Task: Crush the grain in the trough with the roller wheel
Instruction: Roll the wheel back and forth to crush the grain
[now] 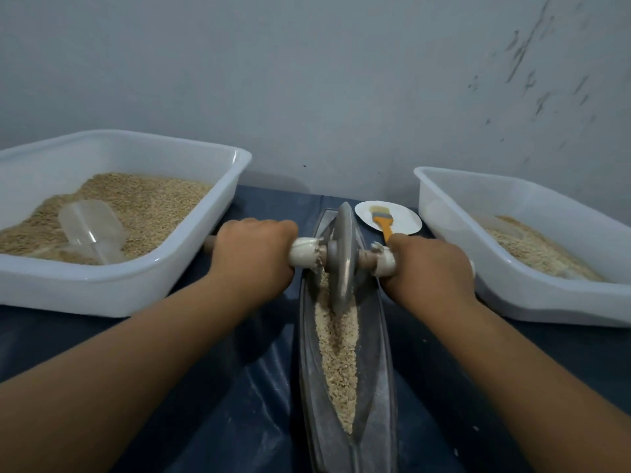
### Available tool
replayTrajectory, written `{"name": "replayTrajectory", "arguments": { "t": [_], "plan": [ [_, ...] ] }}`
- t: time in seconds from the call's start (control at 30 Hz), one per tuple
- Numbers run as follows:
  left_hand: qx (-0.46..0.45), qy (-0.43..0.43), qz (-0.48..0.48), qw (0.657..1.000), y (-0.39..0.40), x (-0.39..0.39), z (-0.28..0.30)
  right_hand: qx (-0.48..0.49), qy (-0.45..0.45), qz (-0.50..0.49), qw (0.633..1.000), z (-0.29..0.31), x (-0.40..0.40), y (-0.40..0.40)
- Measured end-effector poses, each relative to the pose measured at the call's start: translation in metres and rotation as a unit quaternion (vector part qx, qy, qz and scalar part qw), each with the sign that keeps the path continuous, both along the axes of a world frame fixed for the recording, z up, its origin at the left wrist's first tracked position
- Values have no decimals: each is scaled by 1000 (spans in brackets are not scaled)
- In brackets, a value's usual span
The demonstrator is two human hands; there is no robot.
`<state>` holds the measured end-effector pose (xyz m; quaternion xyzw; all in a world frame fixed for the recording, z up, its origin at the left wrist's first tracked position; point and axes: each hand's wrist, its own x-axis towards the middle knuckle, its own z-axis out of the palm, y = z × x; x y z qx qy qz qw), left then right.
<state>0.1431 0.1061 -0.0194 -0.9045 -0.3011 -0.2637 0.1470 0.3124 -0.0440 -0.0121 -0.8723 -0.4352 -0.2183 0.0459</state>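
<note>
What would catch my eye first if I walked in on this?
Two hands, left and right, gripping the axle of a grey roller wheel standing in a long trough of grain at centre. White tubs of grain flank it, left and right.

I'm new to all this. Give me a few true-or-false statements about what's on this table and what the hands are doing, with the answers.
1. Both hands hold the roller wheel's axle, the left hand on one side and the right hand on the other. True.
2. The wheel stands in the trough on the grain. True.
3. The clear scoop lies in the right tub. False: it lies in the left tub, on the grain there.
4. The brush rests on a small white plate. True.
5. The right tub is empty. False: it holds some grain.
</note>
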Motion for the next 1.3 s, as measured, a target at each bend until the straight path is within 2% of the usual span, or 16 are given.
{"name": "replayTrajectory", "arguments": {
  "t": [0.1, 0.17, 0.27, 0.33, 0.4, 0.53, 0.67, 0.77, 0.87, 1.0, 1.13, 1.3],
  "plan": [
    [61, -1, -33, 998, -8, -11, -6, 6, -43, 1, 999, -13, -6, -16],
    [76, 7, -23, 997, -4, -7, -4, 3, -21, -6, 1000, -11, -5, -15],
    [30, 7, -38, 999, 6, 11, 3, -20, 54, -23, 998, -1, 1, -1],
    [10, 10, -39, 999, 10, 17, 8, -26, 71, -25, 997, 3, 3, 5],
    [2, 5, -40, 999, 10, 12, 5, -17, 41, -24, 999, 0, -1, -1],
    [57, -15, -58, 997, -1, -6, -10, -13, -58, -24, 998, -11, -6, -15],
    [18, -4, -16, 1000, 5, 3, -4, -25, 9, -10, 1000, 2, 2, 2],
    [-20, -8, -3, 1000, 8, 11, 2, -21, 23, -4, 1000, 9, 3, 11],
    [-9, -16, -10, 1000, 1, -1, -5, -26, 2, -3, 1000, 4, -5, -1],
    [53, -25, -50, 997, -7, -16, -16, -37, -79, 3, 996, -6, -14, -22],
    [53, -5, -28, 998, 3, 3, -3, -30, 9, -17, 999, -2, 0, -6],
    [-36, 47, -47, 997, 25, 32, 15, -59, 111, -23, 992, 11, 19, 19]
  ]
}}
